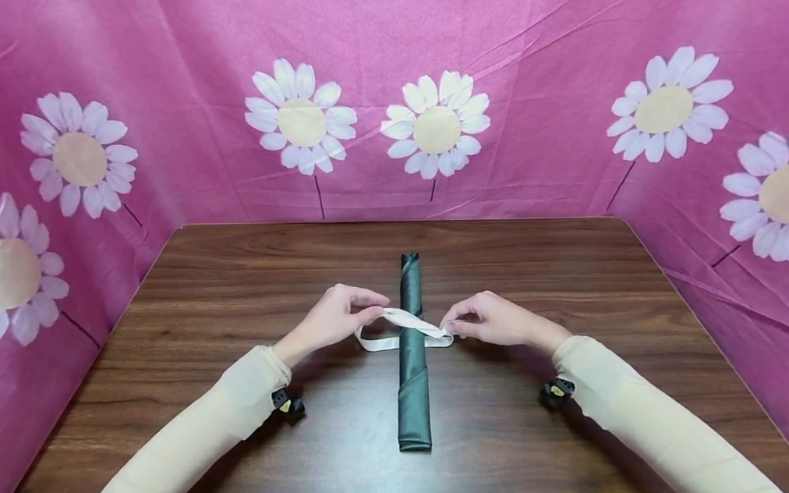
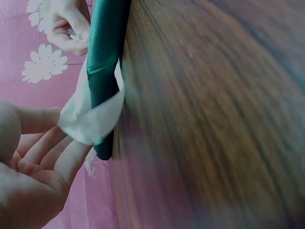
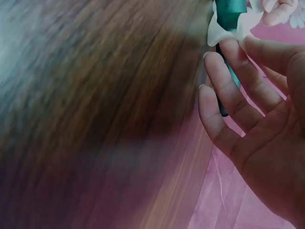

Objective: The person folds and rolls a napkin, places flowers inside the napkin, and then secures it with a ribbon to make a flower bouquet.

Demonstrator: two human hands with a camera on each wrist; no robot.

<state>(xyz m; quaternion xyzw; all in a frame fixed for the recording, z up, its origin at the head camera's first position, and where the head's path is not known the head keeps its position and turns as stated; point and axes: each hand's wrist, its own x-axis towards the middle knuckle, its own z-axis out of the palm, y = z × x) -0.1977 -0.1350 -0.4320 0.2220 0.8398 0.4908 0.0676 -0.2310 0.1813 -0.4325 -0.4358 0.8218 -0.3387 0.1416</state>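
A rolled dark green satiny cloth (image 1: 413, 393) lies lengthwise on the table, pointing away from me. A white ribbon (image 1: 379, 345) passes around its middle, with one stretch raised above the roll. On the left, my left hand (image 1: 333, 321) pinches the ribbon between thumb and fingers; the left wrist view shows the ribbon (image 2: 97, 121) looping past the fingertips. Right of the roll, my right hand (image 1: 497, 320) pinches the ribbon at its other side. In the right wrist view, thumb and index finger meet at the ribbon (image 3: 221, 31), while the other fingers extend loosely.
The brown wood-grain table (image 1: 280, 260) carries the roll. A pink cloth backdrop (image 1: 550, 80) printed with white daisies hangs behind the table and along both sides. Black wrist cameras (image 1: 289, 404) are strapped at both sleeves.
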